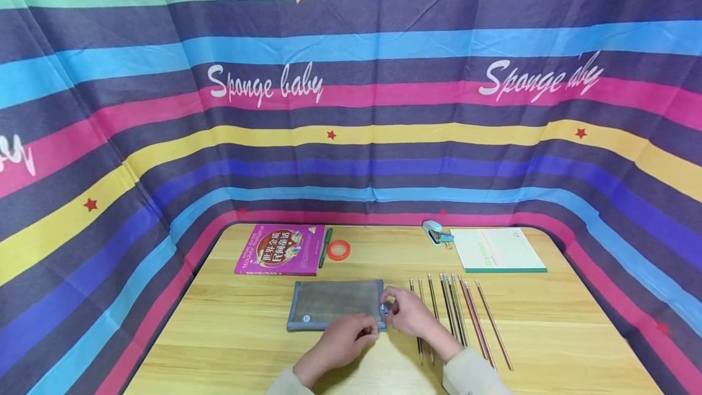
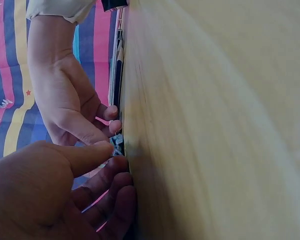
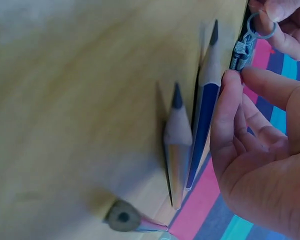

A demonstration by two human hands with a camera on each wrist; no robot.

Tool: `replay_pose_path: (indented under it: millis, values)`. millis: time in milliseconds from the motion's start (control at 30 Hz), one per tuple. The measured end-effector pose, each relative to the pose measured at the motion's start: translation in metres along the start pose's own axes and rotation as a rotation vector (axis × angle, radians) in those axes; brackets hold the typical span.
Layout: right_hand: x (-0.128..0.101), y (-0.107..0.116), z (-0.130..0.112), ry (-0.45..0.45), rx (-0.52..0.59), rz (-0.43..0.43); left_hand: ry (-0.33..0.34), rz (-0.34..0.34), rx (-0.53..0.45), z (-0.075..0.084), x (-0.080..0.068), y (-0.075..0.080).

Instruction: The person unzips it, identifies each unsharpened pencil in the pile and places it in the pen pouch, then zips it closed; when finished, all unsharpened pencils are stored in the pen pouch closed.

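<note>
A grey mesh zip pouch (image 1: 337, 300) with blue-grey edging lies flat on the table. At its near right corner my left hand (image 1: 347, 339) pinches the zipper's pull ring (image 3: 251, 31) between thumb and forefinger, as the right wrist view shows. My right hand (image 1: 408, 313) pinches the pouch's right end with thumb and fingertips, close to the left hand. Several pencils (image 1: 451, 309) lie side by side to the right, partly beneath the right forearm. Two sharpened tips, one on a blue pencil (image 3: 205, 115), show beside the right hand in the right wrist view.
Behind the pouch lie a purple book (image 1: 282, 250), a green pen (image 1: 326, 247) and a red tape roll (image 1: 338, 250). A light blue stapler (image 1: 436, 233) and a pale green notebook (image 1: 500, 250) sit at the back right. A striped curtain (image 1: 351, 108) surrounds the table.
</note>
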State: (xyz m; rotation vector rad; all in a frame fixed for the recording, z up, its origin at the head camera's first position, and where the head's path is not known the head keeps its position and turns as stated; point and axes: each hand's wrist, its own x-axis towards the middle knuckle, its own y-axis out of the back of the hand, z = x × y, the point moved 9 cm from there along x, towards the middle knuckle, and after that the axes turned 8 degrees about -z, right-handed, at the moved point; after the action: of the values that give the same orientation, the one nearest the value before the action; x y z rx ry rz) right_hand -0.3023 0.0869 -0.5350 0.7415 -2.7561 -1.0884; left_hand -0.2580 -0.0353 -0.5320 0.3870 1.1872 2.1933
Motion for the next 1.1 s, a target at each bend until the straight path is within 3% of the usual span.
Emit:
replay_pose_path:
  millis: [233,467,800,1100]
  values:
    - [0.0016,-0.0002,-0.0016,-0.015,-0.031,0.006,0.033,0.025,-0.028,-0.0042,-0.0006,-0.0001]
    - [0.0013,-0.0001,-0.0021,-0.034,-0.056,0.013,0.024,0.052,-0.042,-0.0037,0.0003,0.0013]
    - [-0.0048,0.0013,-0.0052,0.092,-0.029,-0.040,-0.001,0.097,-0.031,-0.0006,0.0000,0.0049]
    - [-0.0076,-0.0022,-0.0064,0.107,0.035,-0.091,0.037,0.107,-0.067,-0.0056,0.0020,0.0044]
